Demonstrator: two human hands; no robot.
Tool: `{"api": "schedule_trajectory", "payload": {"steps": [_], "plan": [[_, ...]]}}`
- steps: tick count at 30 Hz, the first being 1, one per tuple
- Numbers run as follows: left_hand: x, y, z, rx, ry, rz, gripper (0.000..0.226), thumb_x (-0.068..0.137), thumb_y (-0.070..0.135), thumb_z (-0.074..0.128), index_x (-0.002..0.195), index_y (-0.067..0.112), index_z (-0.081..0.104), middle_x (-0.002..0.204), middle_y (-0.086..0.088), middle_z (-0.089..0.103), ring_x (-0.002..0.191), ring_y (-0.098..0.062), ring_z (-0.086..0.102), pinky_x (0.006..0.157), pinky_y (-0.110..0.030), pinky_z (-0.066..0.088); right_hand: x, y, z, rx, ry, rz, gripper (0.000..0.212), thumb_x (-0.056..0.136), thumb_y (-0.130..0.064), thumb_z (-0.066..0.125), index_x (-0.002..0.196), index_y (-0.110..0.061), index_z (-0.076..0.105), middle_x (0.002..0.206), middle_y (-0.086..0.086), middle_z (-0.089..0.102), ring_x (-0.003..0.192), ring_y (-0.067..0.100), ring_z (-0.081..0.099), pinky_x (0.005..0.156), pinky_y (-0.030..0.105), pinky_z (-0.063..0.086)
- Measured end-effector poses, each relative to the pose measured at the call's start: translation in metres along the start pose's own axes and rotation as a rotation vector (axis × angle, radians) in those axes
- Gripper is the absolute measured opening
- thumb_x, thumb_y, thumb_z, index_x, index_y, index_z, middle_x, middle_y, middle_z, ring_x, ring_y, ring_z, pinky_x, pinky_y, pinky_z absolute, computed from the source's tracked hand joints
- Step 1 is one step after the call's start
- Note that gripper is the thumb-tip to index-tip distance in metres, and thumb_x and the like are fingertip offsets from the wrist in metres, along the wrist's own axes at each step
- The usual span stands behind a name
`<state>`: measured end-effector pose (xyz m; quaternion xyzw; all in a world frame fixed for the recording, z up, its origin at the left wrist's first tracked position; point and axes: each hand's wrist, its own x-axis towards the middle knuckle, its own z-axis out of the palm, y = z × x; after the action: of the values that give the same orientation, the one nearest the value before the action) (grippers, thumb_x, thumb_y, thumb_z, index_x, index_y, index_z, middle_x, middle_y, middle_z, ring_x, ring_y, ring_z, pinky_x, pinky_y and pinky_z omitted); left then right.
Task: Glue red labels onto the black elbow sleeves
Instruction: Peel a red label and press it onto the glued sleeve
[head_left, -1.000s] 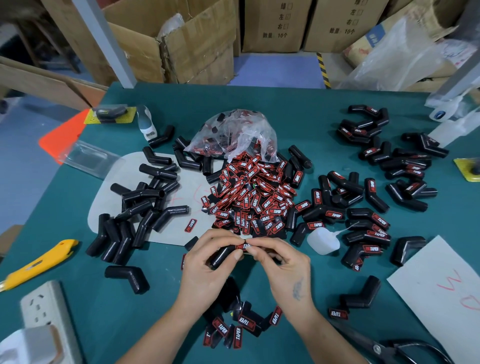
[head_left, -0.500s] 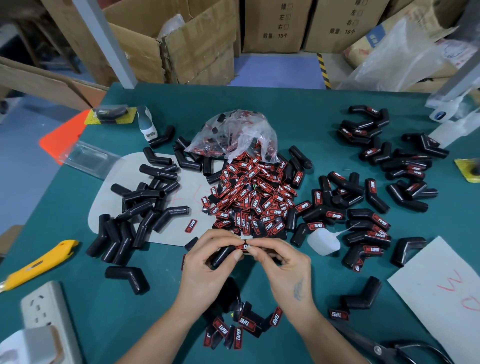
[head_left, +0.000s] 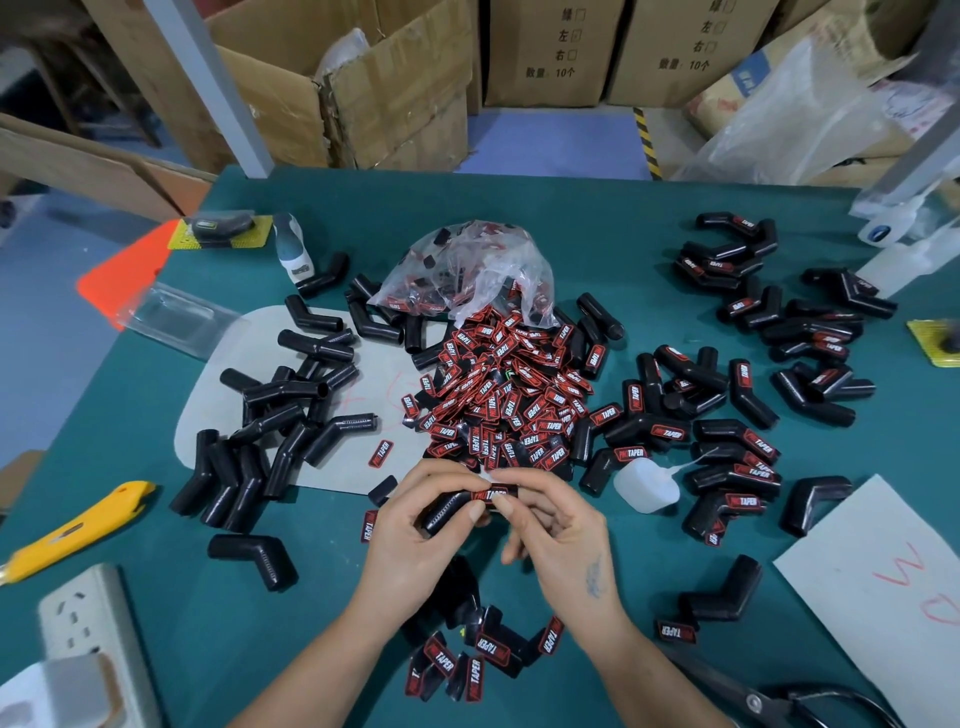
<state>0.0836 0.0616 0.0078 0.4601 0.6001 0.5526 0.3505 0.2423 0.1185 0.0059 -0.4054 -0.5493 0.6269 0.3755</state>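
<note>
My left hand (head_left: 415, 540) grips a black elbow sleeve (head_left: 447, 512) just above the table's near middle. A red label (head_left: 492, 493) sits on the sleeve's right end, and the thumb and fingers of my right hand (head_left: 558, 535) pinch that end over the label. A heap of loose red labels (head_left: 498, 405) lies just beyond my hands, spilling from a clear plastic bag (head_left: 467, 270). Bare black sleeves (head_left: 270, 415) are piled to the left. Labelled sleeves (head_left: 727, 452) lie to the right, and more labelled sleeves (head_left: 467, 660) lie under my wrists. A small white glue bottle (head_left: 644, 486) rests right of my hands.
A yellow utility knife (head_left: 78, 525) and a power strip (head_left: 88, 623) lie at the near left. Scissors (head_left: 769, 701) and a white sheet (head_left: 883, 587) are at the near right. Cardboard boxes (head_left: 363, 78) stand behind the green table (head_left: 597, 218).
Both hands stay in the same spot with the sleeve; my right fingers have shifted slightly over the label end.
</note>
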Motion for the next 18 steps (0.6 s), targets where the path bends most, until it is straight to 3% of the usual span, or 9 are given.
{"api": "schedule_trajectory", "payload": {"steps": [6,11,18], "plan": [[0.0002,-0.0014,0.0038,0.040,-0.005,-0.014,0.018,0.090,0.011,0.073,0.102,0.020,0.082,0.105,0.009,0.066,0.105,-0.017,0.068,0.096,-0.018,0.048,-0.0021,0.0014,0.0027,0.057,-0.050,0.035,0.035,0.102,-0.016,0.068,0.128,-0.040,0.070,0.085,0.002,0.076,0.049,0.017,0.065,0.056,0.019,0.048],[0.0008,-0.0034,0.0042,-0.021,-0.009,-0.026,0.019,0.090,0.009,0.075,0.100,0.022,0.084,0.106,0.008,0.076,0.106,-0.014,0.072,0.095,-0.017,0.051,-0.0027,0.0007,0.0030,0.044,-0.039,0.019,0.035,0.102,-0.017,0.066,0.130,-0.039,0.070,0.084,0.002,0.076,0.051,0.017,0.067,0.058,0.019,0.049],[0.0007,-0.0039,0.0043,-0.085,-0.001,-0.083,0.022,0.088,0.011,0.078,0.099,0.029,0.082,0.107,0.003,0.079,0.107,-0.016,0.073,0.096,-0.020,0.053,-0.0046,0.0054,0.0026,0.012,-0.066,-0.008,0.039,0.106,-0.022,0.062,0.139,-0.043,0.064,0.098,0.001,0.078,0.056,0.020,0.073,0.058,0.022,0.051]]}}
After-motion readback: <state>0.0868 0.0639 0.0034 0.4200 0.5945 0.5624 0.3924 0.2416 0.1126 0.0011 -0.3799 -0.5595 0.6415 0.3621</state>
